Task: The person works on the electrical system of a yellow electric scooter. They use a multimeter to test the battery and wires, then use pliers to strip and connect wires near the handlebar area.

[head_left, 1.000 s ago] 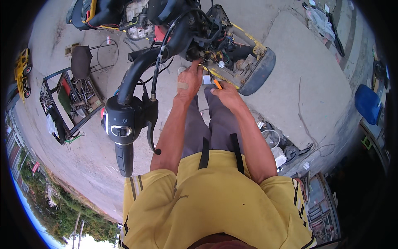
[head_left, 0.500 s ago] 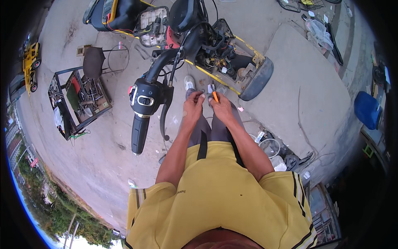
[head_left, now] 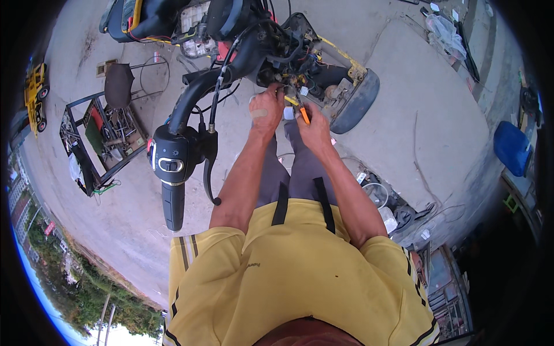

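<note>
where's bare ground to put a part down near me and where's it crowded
Bare concrete shows left of the handlebar grip, this side of the open tool box, and at right between the dark bumper and thin cable. It is crowded at the exposed wiring by the left hand and right hand, and in the tool box.

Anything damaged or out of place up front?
Yes: tangled wiring sits exposed near the left hand, no cover over it. Paint on the yellow frame also looks chipped beside the dark bumper.
</note>
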Demonstrator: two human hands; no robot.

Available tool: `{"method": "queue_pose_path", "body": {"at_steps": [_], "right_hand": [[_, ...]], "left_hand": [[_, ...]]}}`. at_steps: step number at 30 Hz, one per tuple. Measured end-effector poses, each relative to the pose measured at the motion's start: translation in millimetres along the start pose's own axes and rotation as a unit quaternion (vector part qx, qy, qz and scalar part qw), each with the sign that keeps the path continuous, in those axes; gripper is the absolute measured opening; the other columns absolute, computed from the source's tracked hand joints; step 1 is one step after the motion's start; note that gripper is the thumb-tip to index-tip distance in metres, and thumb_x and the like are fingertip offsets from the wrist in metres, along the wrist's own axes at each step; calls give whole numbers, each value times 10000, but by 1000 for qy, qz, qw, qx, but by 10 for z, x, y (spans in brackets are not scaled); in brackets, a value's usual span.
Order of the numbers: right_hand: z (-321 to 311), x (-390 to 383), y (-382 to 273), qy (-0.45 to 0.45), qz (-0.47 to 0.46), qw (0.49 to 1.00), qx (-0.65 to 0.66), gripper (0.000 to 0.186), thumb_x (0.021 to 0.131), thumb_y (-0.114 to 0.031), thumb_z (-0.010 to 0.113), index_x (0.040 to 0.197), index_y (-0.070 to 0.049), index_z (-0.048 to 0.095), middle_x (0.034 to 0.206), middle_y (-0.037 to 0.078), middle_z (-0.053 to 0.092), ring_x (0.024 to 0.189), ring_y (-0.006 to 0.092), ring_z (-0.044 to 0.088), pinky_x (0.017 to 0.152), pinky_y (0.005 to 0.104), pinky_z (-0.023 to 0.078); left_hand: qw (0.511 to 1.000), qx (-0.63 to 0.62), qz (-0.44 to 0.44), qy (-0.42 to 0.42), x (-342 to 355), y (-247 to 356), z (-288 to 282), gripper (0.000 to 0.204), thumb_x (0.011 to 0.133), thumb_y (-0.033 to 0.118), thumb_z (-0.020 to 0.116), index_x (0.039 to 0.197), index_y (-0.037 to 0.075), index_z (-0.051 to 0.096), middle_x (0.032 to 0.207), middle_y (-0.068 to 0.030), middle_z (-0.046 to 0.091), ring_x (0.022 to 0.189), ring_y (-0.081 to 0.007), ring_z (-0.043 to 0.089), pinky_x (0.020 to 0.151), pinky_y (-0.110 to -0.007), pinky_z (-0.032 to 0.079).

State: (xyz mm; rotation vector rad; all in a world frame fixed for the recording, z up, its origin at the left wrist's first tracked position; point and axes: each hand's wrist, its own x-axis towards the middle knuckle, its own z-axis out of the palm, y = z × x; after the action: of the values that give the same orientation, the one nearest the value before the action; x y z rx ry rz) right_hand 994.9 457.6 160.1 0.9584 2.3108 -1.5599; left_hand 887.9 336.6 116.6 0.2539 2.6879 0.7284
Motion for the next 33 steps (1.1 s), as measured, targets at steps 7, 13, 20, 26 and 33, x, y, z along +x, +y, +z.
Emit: {"method": "queue_pose_path", "body": {"at_steps": [7, 13, 20, 26, 33], "right_hand": [[311, 346, -185, 94, -44, 994, 22, 337, 928, -132, 688, 1231, -4, 617, 1077, 238, 734, 1006, 441, 708, 862, 495, 549], [430, 408, -356, 126, 16, 992, -19, 338, 929, -127, 685, 1235, 1, 621, 1077, 249, 735, 1021, 446, 704, 878, 491, 542], [485, 269, -254, 160, -11, 987, 3, 413, 911, -179, 736, 1265, -7, 608, 1077, 252, 715, 1017, 457, 686, 871, 516, 532], [330, -500, -191, 42, -53, 995, -75, 632, 899, -242, 760, 1411, 29, 505, 1193, 256, 597, 1123, 454, 610, 937, 520, 500], [606, -943, -577, -232, -150, 948, -157, 1041, 760, -406, 867, 1556, 33, 359, 1432, 266, 509, 1322, 460, 517, 1101, 536, 428]], "left_hand": [[989, -139, 19, -38, -11, -96, -29, 161, 980, 216, 614, 1083, 108, 676, 766, -230, 697, 727, -452, 690, 666, -556, 531], [988, -141, 57, -40, -19, -137, -52, 176, 1003, 180, 591, 1125, 68, 648, 780, -198, 712, 722, -379, 723, 657, -455, 548], [993, -81, 78, -20, -124, -127, -126, 207, 1012, 201, 597, 1174, 86, 658, 792, -203, 720, 732, -399, 716, 671, -479, 553], [877, -405, -109, -235, -996, -159, -381, 455, 1072, 370, 543, 1310, -13, 609, 1055, -119, 684, 951, -191, 640, 848, -356, 525], [750, -567, -296, -168, -1633, -962, -725, 287, 1091, 221, 529, 1298, 48, 629, 1066, -80, 700, 984, -168, 675, 839, -355, 564]]}}
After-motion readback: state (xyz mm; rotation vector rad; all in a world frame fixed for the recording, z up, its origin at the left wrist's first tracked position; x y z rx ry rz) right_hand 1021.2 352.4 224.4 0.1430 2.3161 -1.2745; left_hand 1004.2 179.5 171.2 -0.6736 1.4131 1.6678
